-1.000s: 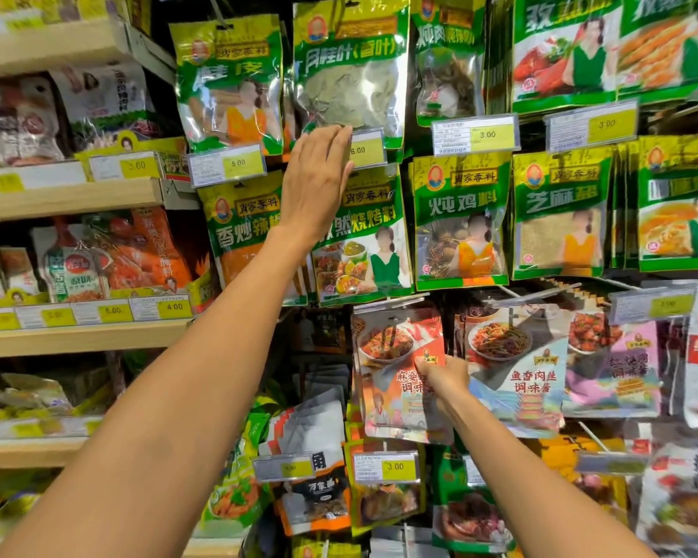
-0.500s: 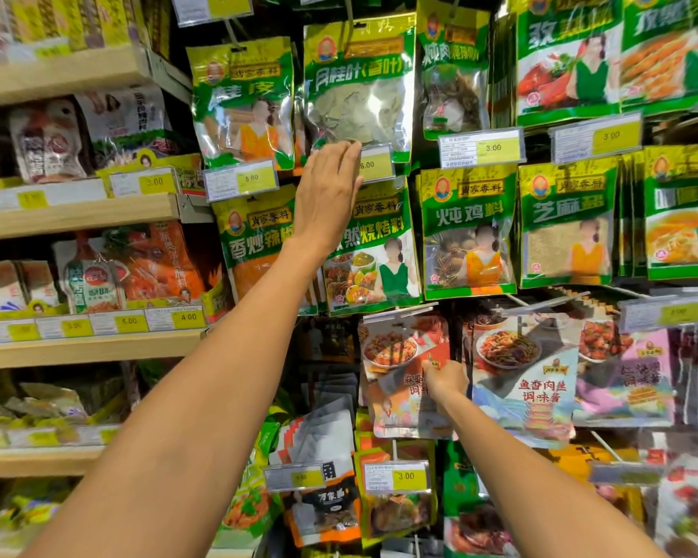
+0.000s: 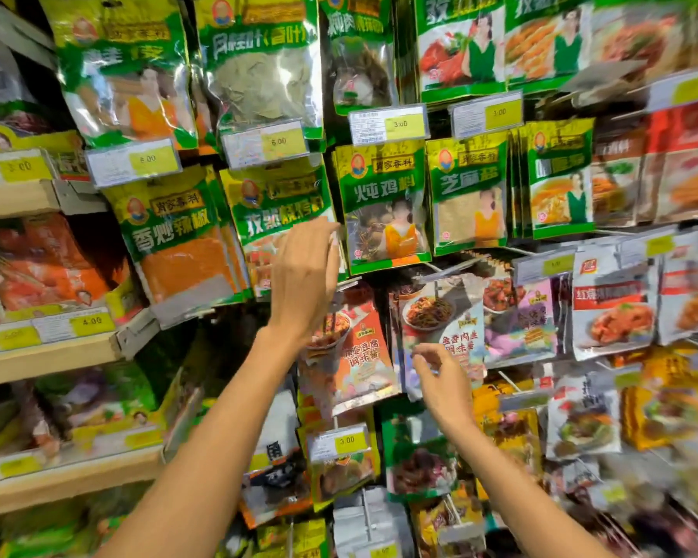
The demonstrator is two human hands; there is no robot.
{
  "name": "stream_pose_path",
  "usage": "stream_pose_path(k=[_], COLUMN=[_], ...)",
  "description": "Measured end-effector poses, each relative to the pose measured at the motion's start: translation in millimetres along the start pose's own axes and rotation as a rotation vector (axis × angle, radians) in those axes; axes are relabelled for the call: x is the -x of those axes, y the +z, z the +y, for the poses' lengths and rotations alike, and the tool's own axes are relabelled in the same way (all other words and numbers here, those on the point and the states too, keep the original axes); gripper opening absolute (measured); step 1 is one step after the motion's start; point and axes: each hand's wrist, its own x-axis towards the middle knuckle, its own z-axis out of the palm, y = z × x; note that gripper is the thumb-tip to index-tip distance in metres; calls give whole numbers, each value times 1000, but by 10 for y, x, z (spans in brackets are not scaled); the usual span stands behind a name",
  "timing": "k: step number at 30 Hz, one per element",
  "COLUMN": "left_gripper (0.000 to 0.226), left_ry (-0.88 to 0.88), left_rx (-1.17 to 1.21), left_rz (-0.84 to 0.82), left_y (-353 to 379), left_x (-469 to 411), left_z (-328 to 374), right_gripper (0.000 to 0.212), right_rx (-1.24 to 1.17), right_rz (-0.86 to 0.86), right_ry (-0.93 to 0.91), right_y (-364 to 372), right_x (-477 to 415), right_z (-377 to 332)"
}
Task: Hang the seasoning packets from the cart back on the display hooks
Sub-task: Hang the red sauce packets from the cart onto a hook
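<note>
Between our hands, at frame centre: orange seasoning packet [image 3: 359,348], hanging, long axis 12-to-6, slightly tilted. Our left hand [image 3: 305,275] at its 11 o'clock, fingers relaxed, grasping nothing; wrist overlaps packet's top corner, hook hidden. Our right hand [image 3: 440,376] at its 3 o'clock, just beside, fingers loosely curled, no packet seen in grasp. We judge left hand nearer hook end. Cart not in view; we judge next pickup lies outside frame.
</note>
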Motion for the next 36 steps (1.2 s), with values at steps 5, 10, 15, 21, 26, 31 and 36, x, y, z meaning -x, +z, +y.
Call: stream_pose_path(k=[5,10,15,21,26,31,36], left_gripper=[21,26,24,27,22,15,24], left_ry=[-442,-827,-878,-678,-500,-336,-245], left_rx=[506,793,1012,986,1043,1117,1098], left_rz=[-238,-733,-1101,-1310,-1516,-1585,-1746], left_y=[323,703,930,1245,1611,2172,2952], left_x=[938,1855,2346,2658,2825,2852,2920], left_z=[1058,2411,3774,5176,6000,6636,7217], right_gripper=[19,23,24,34,31,30,23], right_rx=[-84,-71,-45,87,212,229,238], right_rz=[89,235,376,657,746,857,954], right_ry=[140,344,560,750,917,1010,1051], right_y=[-860,-1971,-3161,-4314,-4995,-5415,-5789], right_x=[529,1266,2068,2783,3120,3014,2686], right_z=[546,1189,1732,2200,2658,3143,3742])
